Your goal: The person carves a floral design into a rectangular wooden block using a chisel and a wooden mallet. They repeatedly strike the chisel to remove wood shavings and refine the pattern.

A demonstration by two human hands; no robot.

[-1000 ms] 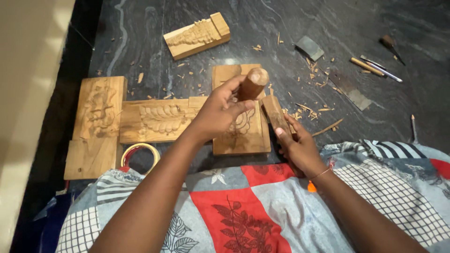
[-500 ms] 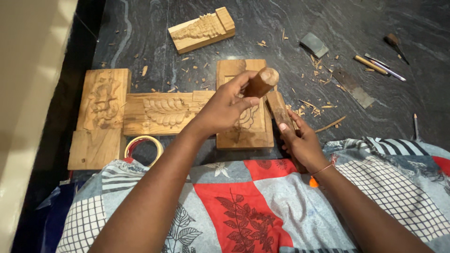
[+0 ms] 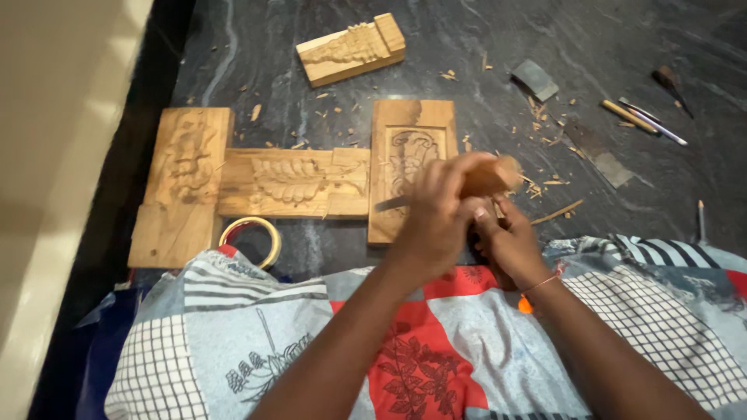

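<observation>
Both hands together at the carved panel's (image 3: 412,155) near right corner: left hand (image 3: 436,225) clamped on the mallet (image 3: 490,177), right hand (image 3: 510,241) gripping the chisel (image 3: 389,204), whose blade points left across the panel.

Our left hand (image 3: 436,222) is motion-blurred and covers most of the wooden mallet (image 3: 490,177). It also hides the chisel's (image 3: 391,204) handle and the carved panel's (image 3: 411,167) lower right part.

Dark veined stone floor (image 3: 257,47) strewn with wood chips (image 3: 545,124), pale wall (image 3: 54,155) at left.
</observation>
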